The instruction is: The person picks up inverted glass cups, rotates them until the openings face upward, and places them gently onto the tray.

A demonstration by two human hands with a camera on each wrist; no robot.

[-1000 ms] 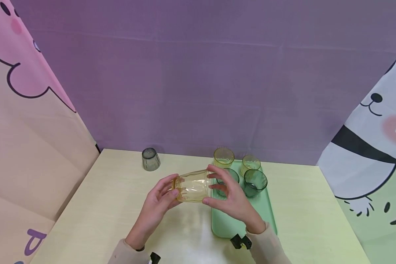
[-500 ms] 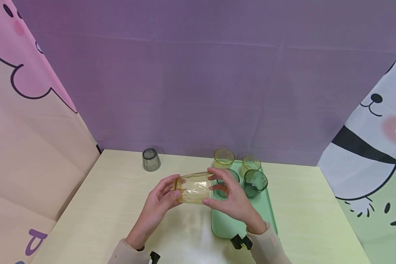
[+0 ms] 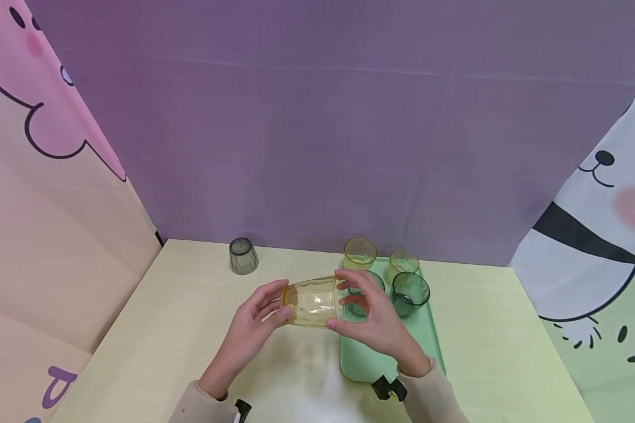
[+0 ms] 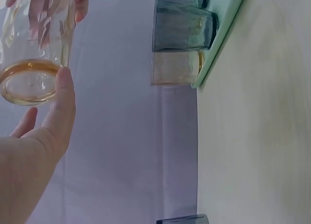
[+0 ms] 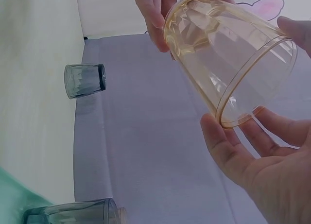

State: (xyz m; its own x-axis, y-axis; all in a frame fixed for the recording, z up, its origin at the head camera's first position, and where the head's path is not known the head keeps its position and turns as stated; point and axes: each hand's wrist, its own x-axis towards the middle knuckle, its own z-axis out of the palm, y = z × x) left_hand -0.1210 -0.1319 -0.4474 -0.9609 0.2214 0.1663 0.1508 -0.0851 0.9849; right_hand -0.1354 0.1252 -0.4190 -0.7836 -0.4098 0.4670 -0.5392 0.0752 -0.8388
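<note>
An amber glass tumbler lies sideways in the air above the table, held between both hands. At its base end, the left hand has its thumb and fingers on the glass. My right hand grips the rim end, thumb below and fingers above. In the right wrist view the tumbler's open mouth faces the right hand, and nothing shows inside it. The left wrist view shows the thumb of the left hand against the thick amber base.
A green tray stands right of centre, bearing two amber tumblers at the back and two dark green tumblers before them. One grey tumbler sits upside down at the table's back left. A purple cloth hangs behind.
The left hand's fingers have shifted slightly at the base, its thumb now lower on the glass. The tumbler and right hand stay almost in place, while the view drifts a little.
</note>
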